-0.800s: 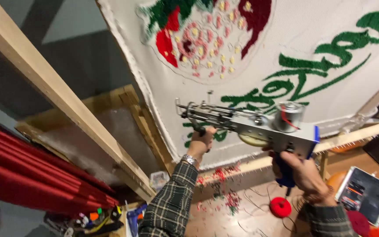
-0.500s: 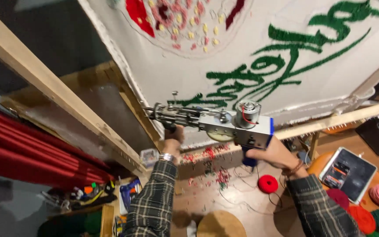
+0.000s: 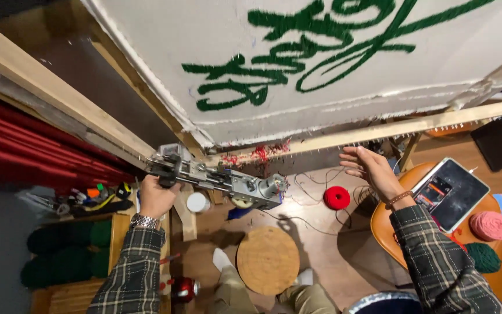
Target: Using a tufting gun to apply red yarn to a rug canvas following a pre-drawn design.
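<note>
Left hand [image 3: 157, 196]: fingers wrapped around the front handle of a metal tufting gun [image 3: 216, 181], held level below the wooden frame [image 3: 379, 131], left of centre. Right hand [image 3: 370, 170]: open, fingers spread, empty, well right of the gun. Red yarn ball [image 3: 336, 197] on the floor between them. Tablet [image 3: 451, 193] at right.

Quick count: one tufting gun [image 3: 222, 181], one stretched white cloth [image 3: 332, 64] with green lettering, one red yarn ball [image 3: 336, 197], one pink yarn ball [image 3: 490, 225], one tablet [image 3: 451, 193], one round wooden stool [image 3: 268, 259], and two hands [image 3: 157, 197] [image 3: 370, 170].
</note>
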